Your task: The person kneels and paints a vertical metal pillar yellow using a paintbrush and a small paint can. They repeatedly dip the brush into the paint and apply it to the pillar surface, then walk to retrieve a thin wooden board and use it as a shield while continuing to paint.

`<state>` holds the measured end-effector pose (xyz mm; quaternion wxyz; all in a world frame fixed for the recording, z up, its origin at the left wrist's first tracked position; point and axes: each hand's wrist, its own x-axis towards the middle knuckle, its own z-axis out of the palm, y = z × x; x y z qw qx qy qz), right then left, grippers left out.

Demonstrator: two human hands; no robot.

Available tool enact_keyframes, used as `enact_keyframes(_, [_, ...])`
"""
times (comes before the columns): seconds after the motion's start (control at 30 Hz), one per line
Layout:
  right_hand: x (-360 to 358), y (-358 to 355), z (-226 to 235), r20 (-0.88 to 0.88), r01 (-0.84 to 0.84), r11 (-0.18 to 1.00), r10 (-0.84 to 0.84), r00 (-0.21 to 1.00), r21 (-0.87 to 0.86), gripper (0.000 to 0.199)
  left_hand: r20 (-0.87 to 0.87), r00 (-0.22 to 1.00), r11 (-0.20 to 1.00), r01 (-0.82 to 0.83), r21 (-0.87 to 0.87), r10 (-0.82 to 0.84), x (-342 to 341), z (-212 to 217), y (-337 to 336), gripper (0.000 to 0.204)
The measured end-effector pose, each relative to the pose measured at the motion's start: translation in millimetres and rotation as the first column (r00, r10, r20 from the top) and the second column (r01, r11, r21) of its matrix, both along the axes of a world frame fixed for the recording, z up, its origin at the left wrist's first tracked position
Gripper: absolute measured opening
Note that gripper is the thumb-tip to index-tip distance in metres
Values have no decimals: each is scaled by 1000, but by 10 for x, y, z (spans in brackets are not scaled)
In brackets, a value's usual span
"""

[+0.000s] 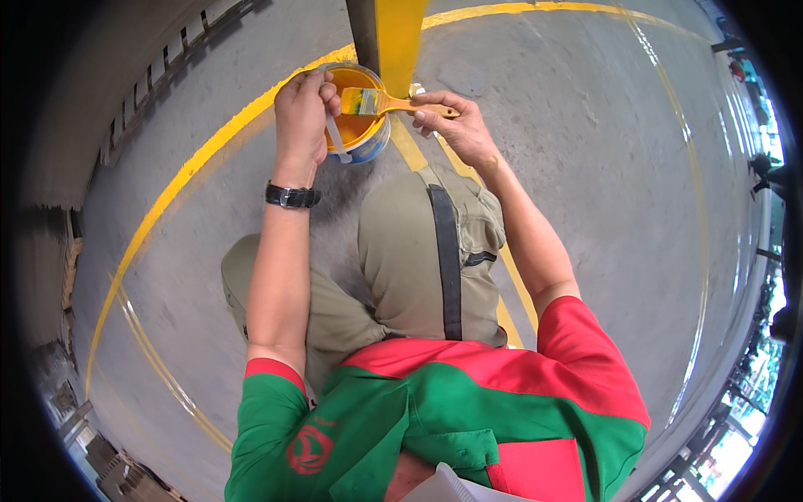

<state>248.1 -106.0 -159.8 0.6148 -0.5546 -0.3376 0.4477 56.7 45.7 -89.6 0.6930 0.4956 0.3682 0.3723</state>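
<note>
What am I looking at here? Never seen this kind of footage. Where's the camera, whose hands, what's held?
There is no machine here: a person wears a wide fisheye camera on the head, looking down, so straight lines bend near the rim. The arms entering from below are that person's own. The left hand grips the rim of a small paint can holding yellow-orange paint. The right hand holds a paintbrush by its wooden handle, bristles over the can. Below is a grey concrete floor with yellow painted lines, and a yellow post stands just beyond the can.
</note>
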Motion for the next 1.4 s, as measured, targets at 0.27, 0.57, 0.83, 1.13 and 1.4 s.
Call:
enact_keyframes(0.27, [21, 13, -42, 481, -140, 956, -2, 877, 258, 15, 38, 999, 999, -39, 37, 38, -16, 51, 95, 19])
enact_keyframes(0.57, [-56, -123, -123, 272, 135, 958, -205, 940, 253, 23, 88, 996, 1000, -14, -16, 15, -64, -17, 121, 21])
enact_keyframes(0.83, [264, 85, -641, 217, 425, 905, -412, 885, -15, 35, 68, 997, 999, -37, -38, 39, -176, -127, 103, 20])
enact_keyframes(1.13, [370, 379, -321, 352, 466, 845, -533, 769, 262, 24, -27, 994, 993, -103, -55, 102, -391, -231, 38, 18])
enact_keyframes(1.4, [430, 144, -694, 575, 477, 879, -390, 719, -1, 29, -174, 977, 989, -132, -60, 120, -602, -500, -5, 21])
